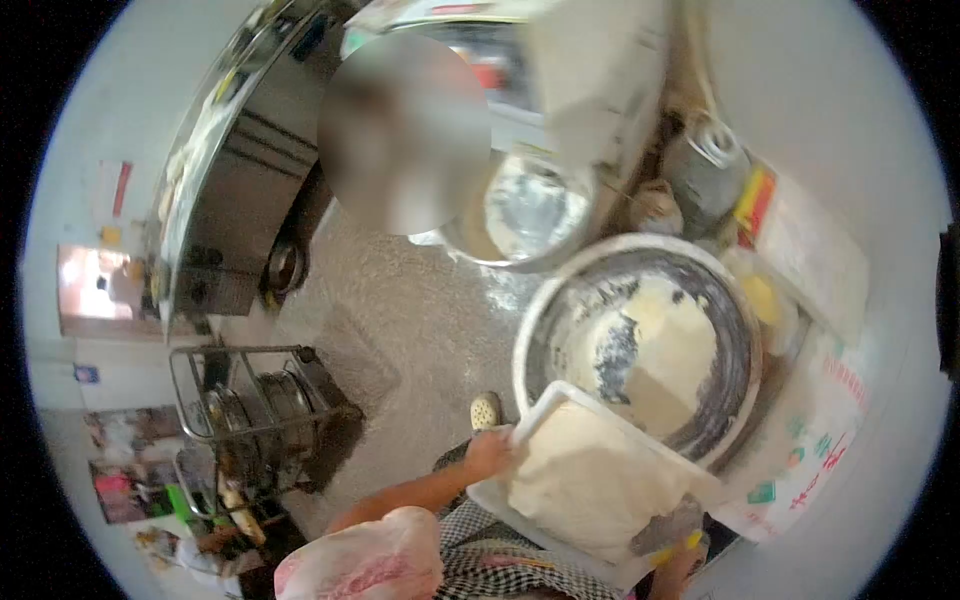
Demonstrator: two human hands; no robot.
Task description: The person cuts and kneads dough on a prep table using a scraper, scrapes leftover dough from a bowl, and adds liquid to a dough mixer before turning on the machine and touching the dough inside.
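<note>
A white rectangular tub [500, 492], tilted at an angle in front of me, holds a pale mass like dough or flour [590, 475]. My left hand [488, 455] is closed on the tub's left rim. At the lower right, my right hand [682, 568] is closed around a yellow-handled tool [680, 547]. A greyish flat part beside the handle overlaps the tub's corner, and its exact kind is unclear. Just beyond the tub stands a large round basin [537, 340] with pale powdery material [680, 340] inside. The tub overlaps its near rim.
Behind the basin is a metal pot [500, 262] with white residue, beside a blurred person [405, 135]. Bags [810, 440], a box [810, 240] and a grey container [705, 160] line the right wall. A wheeled rack [240, 400] and steel counter [235, 190] stand left.
</note>
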